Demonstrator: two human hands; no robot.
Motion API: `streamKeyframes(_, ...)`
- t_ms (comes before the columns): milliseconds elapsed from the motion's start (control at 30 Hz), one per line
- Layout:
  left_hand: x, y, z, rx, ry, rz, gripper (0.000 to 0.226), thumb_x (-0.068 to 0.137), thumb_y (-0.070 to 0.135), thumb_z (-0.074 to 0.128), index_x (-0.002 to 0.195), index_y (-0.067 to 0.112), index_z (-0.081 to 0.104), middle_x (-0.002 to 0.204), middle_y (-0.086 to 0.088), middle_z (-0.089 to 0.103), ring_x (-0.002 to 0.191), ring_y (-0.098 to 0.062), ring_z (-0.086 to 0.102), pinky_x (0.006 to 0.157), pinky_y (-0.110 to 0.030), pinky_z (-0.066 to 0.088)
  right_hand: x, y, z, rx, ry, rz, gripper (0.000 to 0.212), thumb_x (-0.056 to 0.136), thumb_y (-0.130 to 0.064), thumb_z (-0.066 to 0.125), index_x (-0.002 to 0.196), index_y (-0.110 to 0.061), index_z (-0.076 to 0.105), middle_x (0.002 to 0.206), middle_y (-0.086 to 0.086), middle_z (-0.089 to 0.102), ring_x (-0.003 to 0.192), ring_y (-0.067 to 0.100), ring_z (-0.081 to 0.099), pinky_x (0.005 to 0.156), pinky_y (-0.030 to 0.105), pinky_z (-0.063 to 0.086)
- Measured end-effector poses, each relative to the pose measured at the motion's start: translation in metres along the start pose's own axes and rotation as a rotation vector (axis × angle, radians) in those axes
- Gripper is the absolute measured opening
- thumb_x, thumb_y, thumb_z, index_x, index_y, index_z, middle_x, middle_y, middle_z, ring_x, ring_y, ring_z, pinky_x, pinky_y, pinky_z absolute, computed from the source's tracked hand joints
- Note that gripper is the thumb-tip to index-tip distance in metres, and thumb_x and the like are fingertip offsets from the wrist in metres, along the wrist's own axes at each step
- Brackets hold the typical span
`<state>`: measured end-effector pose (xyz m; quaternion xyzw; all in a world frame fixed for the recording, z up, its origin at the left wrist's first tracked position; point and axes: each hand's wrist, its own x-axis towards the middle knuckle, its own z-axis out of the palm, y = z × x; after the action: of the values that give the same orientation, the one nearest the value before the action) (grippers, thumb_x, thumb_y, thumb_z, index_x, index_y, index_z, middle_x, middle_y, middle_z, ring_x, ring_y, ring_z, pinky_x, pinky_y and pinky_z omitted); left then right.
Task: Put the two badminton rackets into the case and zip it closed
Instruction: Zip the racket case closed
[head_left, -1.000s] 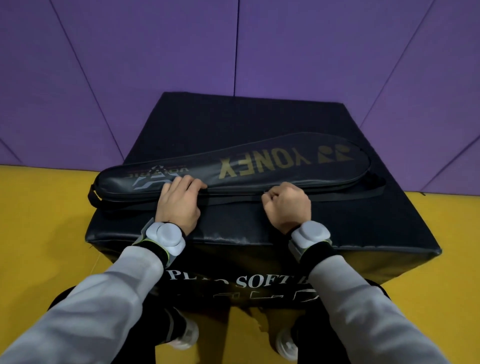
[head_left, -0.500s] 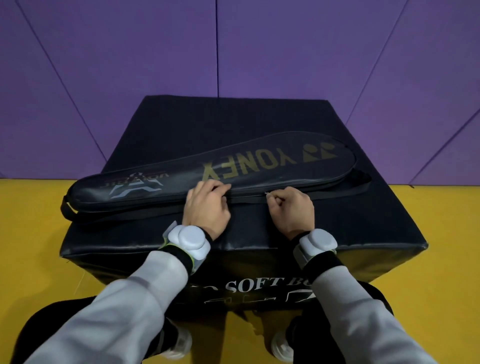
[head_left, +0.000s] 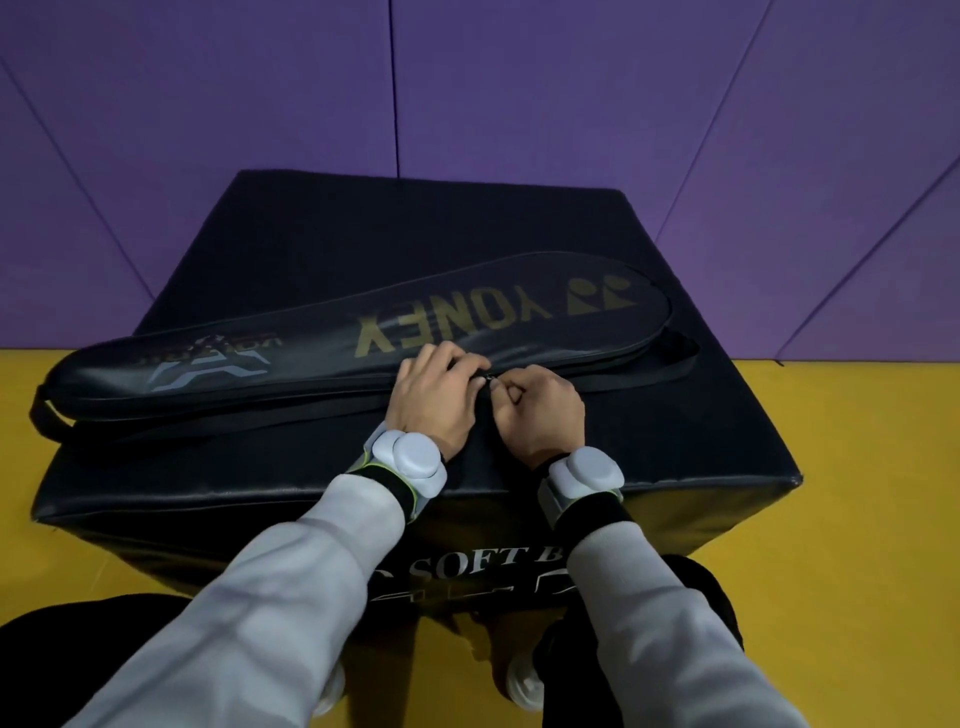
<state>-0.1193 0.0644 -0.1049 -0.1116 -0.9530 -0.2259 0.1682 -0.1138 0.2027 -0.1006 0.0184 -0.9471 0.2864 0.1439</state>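
Note:
A long black racket case (head_left: 322, 353) with gold lettering lies across the black padded box (head_left: 701, 441), wide end to the right. No racket shows outside it. My left hand (head_left: 434, 397) rests on the case's near edge, fingers pressing down on it. Right beside it, my right hand (head_left: 540, 410) is closed, thumb and forefinger pinched on a small zipper pull (head_left: 491, 382) at that edge. The two hands almost touch. The case's black strap (head_left: 623, 382) trails along the near side.
The box stands on a yellow floor (head_left: 857, 519) against a purple padded wall (head_left: 467, 104). White lettering marks the box's front face. My knees and shoes show below the box's near edge.
My left hand slid right along the case's near edge until it met my right hand, which stayed near the case's middle. The view shifted left to right.

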Motion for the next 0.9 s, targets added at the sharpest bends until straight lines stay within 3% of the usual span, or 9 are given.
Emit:
streamKeyframes(167, -0.002, 0.001, 0.0, -0.004, -0.012, -0.019, 0.025, 0.104, 0.024, 0.049, 0.121, 0.021, 0.067, 0.11, 0.002, 0.059, 0.109, -0.021, 0.05, 0.094, -0.033, 0.035, 0.0, 0.002, -0.006, 0.037, 0.001, 0.046, 0.03, 0.088, -0.027, 0.062, 0.059, -0.022, 0.057, 0.068, -0.004, 0.056, 0.068, 0.021, 0.055, 0.065, 0.032, 0.046)
streamKeyframes(300, -0.002, 0.0, -0.001, -0.029, -0.024, -0.022, 0.025, 0.105, 0.023, 0.049, 0.121, 0.019, 0.067, 0.109, 0.001, 0.059, 0.108, -0.021, 0.05, 0.096, -0.036, 0.036, 0.003, 0.02, -0.021, 0.007, -0.004, 0.04, 0.025, 0.089, -0.03, 0.062, 0.068, -0.018, 0.07, 0.076, 0.0, 0.067, 0.075, 0.025, 0.061, 0.069, 0.035, 0.049)
streamKeyframes(400, -0.002, -0.002, 0.001, -0.05, -0.029, -0.015, 0.024, 0.104, 0.02, 0.049, 0.12, 0.017, 0.067, 0.108, -0.001, 0.058, 0.107, -0.021, 0.049, 0.097, -0.036, 0.036, 0.005, 0.042, -0.037, -0.044, 0.053, 0.056, 0.024, 0.088, -0.027, 0.065, 0.068, -0.015, 0.071, 0.074, 0.002, 0.066, 0.073, 0.028, 0.06, 0.065, 0.036, 0.05)
streamKeyframes(500, -0.001, -0.003, 0.002, -0.079, -0.022, -0.013, 0.021, 0.103, 0.017, 0.052, 0.117, 0.014, 0.068, 0.106, -0.002, 0.057, 0.105, -0.024, 0.05, 0.096, -0.037, 0.037, 0.009, 0.062, -0.053, -0.096, 0.117, 0.079, 0.04, 0.087, -0.023, 0.064, 0.051, -0.016, 0.049, 0.063, -0.001, 0.053, 0.062, 0.027, 0.051, 0.058, 0.032, 0.039)
streamKeyframes(600, -0.001, -0.006, 0.004, -0.068, -0.011, -0.016, 0.019, 0.102, 0.016, 0.054, 0.114, 0.013, 0.068, 0.105, -0.004, 0.058, 0.104, -0.025, 0.05, 0.094, -0.037, 0.037, 0.015, 0.075, -0.065, -0.158, 0.114, 0.089, 0.052, 0.09, -0.024, 0.061, 0.048, -0.025, 0.031, 0.066, -0.004, 0.052, 0.064, 0.024, 0.047, 0.06, 0.029, 0.033)
streamKeyframes(767, 0.001, -0.003, 0.008, -0.076, -0.004, -0.009, 0.018, 0.101, 0.016, 0.055, 0.113, 0.013, 0.069, 0.105, -0.004, 0.059, 0.103, -0.026, 0.05, 0.093, -0.037, 0.036, 0.023, 0.092, -0.075, -0.196, 0.144, 0.229, 0.029, 0.091, -0.028, 0.057, 0.067, -0.014, 0.066, 0.074, 0.002, 0.061, 0.067, 0.027, 0.046, 0.061, 0.029, 0.035)
streamKeyframes(900, 0.002, -0.003, 0.008, -0.061, -0.017, -0.002, 0.017, 0.102, 0.016, 0.054, 0.113, 0.013, 0.067, 0.107, -0.003, 0.059, 0.104, -0.026, 0.049, 0.094, -0.038, 0.037, 0.033, 0.1, -0.08, -0.183, 0.144, 0.345, 0.026, 0.088, -0.03, 0.055, 0.068, -0.017, 0.065, 0.067, -0.005, 0.053, 0.064, 0.028, 0.044, 0.056, 0.028, 0.03)
